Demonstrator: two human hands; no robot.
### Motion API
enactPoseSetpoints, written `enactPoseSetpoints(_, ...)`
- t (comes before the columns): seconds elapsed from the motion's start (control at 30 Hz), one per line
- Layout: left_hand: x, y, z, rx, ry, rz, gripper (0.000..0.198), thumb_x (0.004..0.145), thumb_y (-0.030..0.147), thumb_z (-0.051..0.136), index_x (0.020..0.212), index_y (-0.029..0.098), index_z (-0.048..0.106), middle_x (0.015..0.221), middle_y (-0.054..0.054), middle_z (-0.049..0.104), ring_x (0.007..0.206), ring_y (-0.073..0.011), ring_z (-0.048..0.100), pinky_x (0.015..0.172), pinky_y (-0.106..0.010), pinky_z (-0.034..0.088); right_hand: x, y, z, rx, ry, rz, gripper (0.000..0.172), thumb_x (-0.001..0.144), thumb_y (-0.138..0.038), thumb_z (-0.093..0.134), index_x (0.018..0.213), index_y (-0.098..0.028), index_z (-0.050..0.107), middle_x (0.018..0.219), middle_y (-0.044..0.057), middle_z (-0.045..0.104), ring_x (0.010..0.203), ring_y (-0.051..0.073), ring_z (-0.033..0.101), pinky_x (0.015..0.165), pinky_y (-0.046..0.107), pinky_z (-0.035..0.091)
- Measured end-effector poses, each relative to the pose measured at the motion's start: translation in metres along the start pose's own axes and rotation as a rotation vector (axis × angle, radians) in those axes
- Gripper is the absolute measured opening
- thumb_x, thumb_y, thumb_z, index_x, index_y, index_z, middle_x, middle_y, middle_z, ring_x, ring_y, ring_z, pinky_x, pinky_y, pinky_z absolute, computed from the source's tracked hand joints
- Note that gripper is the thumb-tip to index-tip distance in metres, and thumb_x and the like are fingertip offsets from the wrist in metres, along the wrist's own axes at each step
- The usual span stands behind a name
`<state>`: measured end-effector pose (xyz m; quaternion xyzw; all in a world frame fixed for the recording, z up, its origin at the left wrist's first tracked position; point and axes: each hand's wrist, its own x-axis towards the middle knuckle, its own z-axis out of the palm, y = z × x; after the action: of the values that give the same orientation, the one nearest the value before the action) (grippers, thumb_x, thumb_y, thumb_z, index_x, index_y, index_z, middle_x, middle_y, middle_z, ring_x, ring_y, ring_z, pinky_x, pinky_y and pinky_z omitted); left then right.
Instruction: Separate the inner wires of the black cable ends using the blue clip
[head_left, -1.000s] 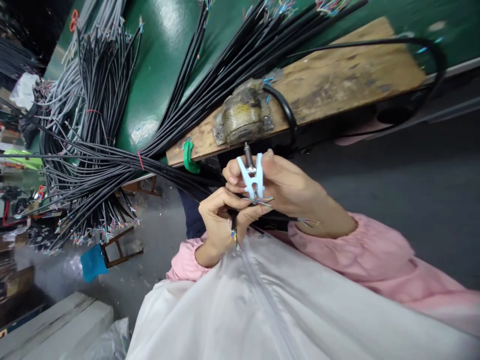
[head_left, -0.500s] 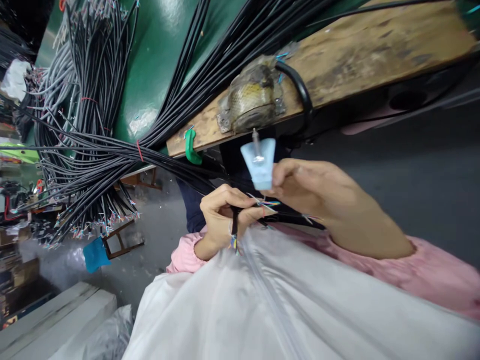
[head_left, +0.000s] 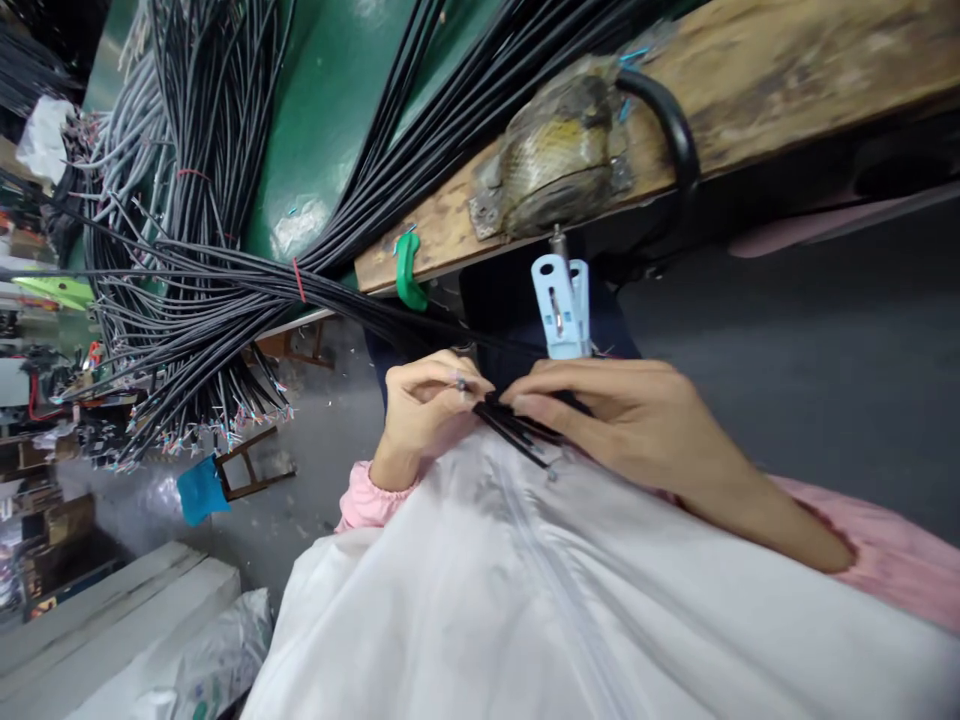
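Close to my chest, my left hand [head_left: 427, 412] pinches a black cable, its end showing between thumb and forefinger. My right hand [head_left: 630, 415] is closed, thumb and fingertips pinched around black cable just beside the left fingertips. Several loose black cable ends [head_left: 517, 435] hang below the two hands over the pale garment. Right above my right hand, a light blue clothespin [head_left: 553, 305] sits on the thin shaft of a motor wrapped in clear plastic [head_left: 559, 155]. My hands are apart from the clothespin's upper arms; whether they touch its lower end is hidden.
The motor is on a wooden plank [head_left: 795, 90] along the green table [head_left: 315, 130]. A green hook [head_left: 409, 272] hangs at the plank's left end. Tied black cable bundles [head_left: 217, 130] spread across the table's left side. A blue-seated stool [head_left: 201, 490] stands on the floor.
My right hand has come down from the clothespin to the cables by my left hand. The clothespin has turned its side toward me. Coloured wires at the left fingertips no longer show.
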<state>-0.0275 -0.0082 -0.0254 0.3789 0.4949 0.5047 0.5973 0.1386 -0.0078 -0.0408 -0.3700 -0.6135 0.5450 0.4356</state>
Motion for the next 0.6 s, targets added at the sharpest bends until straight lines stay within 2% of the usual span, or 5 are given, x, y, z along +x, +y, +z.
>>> enactPoseSetpoints(0.1, -0.014, 0.003, 0.004, 0.045, 0.112, -0.001, 0.045, 0.05, 0.055, 0.092, 0.051, 0.018, 0.066, 0.053, 0.004, 0.056, 0.045, -0.0039, 0.045, 0.05, -0.023, 0.042, -0.003, -0.011, 0.009, 0.035, 0.233, 0.02, 0.011, 0.088, -0.037, 0.07, 0.078, -0.033, 0.073, 0.074, 0.0, 0.071, 0.062, 0.019, 0.062, 0.06, 0.035, 0.05)
enactPoseSetpoints(0.17, -0.019, 0.003, 0.004, 0.095, 0.132, 0.024, 0.041, 0.051, 0.05, 0.094, 0.053, 0.018, 0.069, 0.056, 0.003, 0.059, 0.049, -0.0048, 0.05, 0.051, -0.021, 0.042, -0.003, -0.016, 0.014, 0.076, 0.283, 0.027, 0.002, 0.084, -0.037, 0.075, 0.084, -0.035, 0.075, 0.074, 0.001, 0.068, 0.062, 0.019, 0.06, 0.059, 0.036, 0.05)
enactPoseSetpoints(0.27, -0.02, 0.003, 0.004, 0.15, 0.127, 0.087, 0.037, 0.055, 0.047, 0.093, 0.055, 0.018, 0.07, 0.055, 0.003, 0.058, 0.053, -0.0058, 0.053, 0.053, -0.02, 0.042, -0.002, -0.015, 0.017, 0.131, 0.251, 0.005, 0.011, 0.083, -0.041, 0.076, 0.093, -0.036, 0.077, 0.082, 0.003, 0.068, 0.066, 0.019, 0.06, 0.063, 0.036, 0.051)
enactPoseSetpoints(0.47, -0.019, 0.004, 0.001, 0.261, -0.001, 0.107, 0.04, 0.066, 0.054, 0.085, 0.057, 0.017, 0.071, 0.054, 0.002, 0.058, 0.05, -0.0055, 0.049, 0.049, -0.02, 0.036, 0.003, -0.004, 0.009, 0.274, 0.112, 0.051, 0.024, 0.089, -0.05, 0.066, 0.098, -0.031, 0.079, 0.106, 0.006, 0.072, 0.101, 0.021, 0.069, 0.087, 0.036, 0.058)
enactPoseSetpoints(0.6, -0.02, 0.004, -0.004, 0.321, -0.099, 0.123, 0.043, 0.074, 0.058, 0.077, 0.061, 0.018, 0.072, 0.053, 0.001, 0.057, 0.047, -0.0061, 0.046, 0.047, -0.021, 0.035, 0.01, -0.002, 0.007, 0.376, 0.027, 0.051, 0.028, 0.084, -0.054, 0.07, 0.089, -0.028, 0.08, 0.097, 0.007, 0.071, 0.089, 0.02, 0.069, 0.079, 0.034, 0.061)
